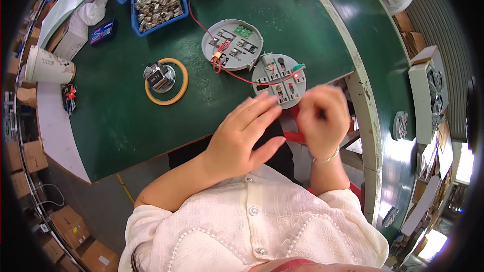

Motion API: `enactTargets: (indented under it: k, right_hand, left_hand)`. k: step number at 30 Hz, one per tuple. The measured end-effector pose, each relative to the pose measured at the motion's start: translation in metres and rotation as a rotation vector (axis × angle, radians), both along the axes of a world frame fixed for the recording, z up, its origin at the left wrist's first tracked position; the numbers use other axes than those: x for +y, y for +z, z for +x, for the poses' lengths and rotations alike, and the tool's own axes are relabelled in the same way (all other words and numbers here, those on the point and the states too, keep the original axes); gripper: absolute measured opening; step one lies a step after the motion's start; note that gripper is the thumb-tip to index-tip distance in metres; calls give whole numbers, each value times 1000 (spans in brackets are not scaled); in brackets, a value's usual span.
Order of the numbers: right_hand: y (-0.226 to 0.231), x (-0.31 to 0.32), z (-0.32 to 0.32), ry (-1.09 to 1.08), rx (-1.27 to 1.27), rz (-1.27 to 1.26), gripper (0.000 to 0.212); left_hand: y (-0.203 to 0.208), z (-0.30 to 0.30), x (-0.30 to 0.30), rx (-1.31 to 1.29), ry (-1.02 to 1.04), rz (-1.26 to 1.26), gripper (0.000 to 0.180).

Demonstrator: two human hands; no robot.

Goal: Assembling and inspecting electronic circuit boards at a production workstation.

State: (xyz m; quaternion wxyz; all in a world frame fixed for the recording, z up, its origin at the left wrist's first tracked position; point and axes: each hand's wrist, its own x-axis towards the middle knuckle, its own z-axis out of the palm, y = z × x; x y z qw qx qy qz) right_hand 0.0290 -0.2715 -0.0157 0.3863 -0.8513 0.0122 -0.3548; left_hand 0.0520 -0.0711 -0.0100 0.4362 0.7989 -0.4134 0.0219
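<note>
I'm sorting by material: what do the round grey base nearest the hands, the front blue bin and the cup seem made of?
Round grey base: probably matte plastic, given its even colour and moulded-looking dividers. Front blue bin: likely smooth plastic, with uniformly coloured walls. Cup: perhaps paper, pale with printing; finish unclear.

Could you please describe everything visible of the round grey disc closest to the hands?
The round grey disc looks like plastic, its face divided into compartments holding small electrical parts. A red light glows near its right side. It lies face up by the near edge of the green table, beside a larger grey tray. A green clip on a red wire sits at its upper right. The left hand overlaps its near rim in view; contact is unclear.
</note>
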Motion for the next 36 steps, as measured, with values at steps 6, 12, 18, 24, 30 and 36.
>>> enactTargets:
  k: [6,12,18,24,30,36]
  right_hand:
    - [-6,45,-6,396,-152,-55,33]
    - [5,69,-10,726,30,-11,50]
    - [19,74,-14,637,-5,-119,48]
    - [-11,4,-27,249,77,47,40]
    - [-24,-21,-26,132,204,118,33]
    - [-22,-42,-13,42,153,90,28]
  left_hand:
    - [14,-16,25,906,107,-491,22]
    - [15,-27,63,965,153,-644,11]
    - [23,-29,104,553,369,-684,9]
    - [80,-8,295,-8,1067,-588,10]
    - [113,-26,408,169,1336,-217,18]
    - [109,-24,422,173,1373,-109,20]
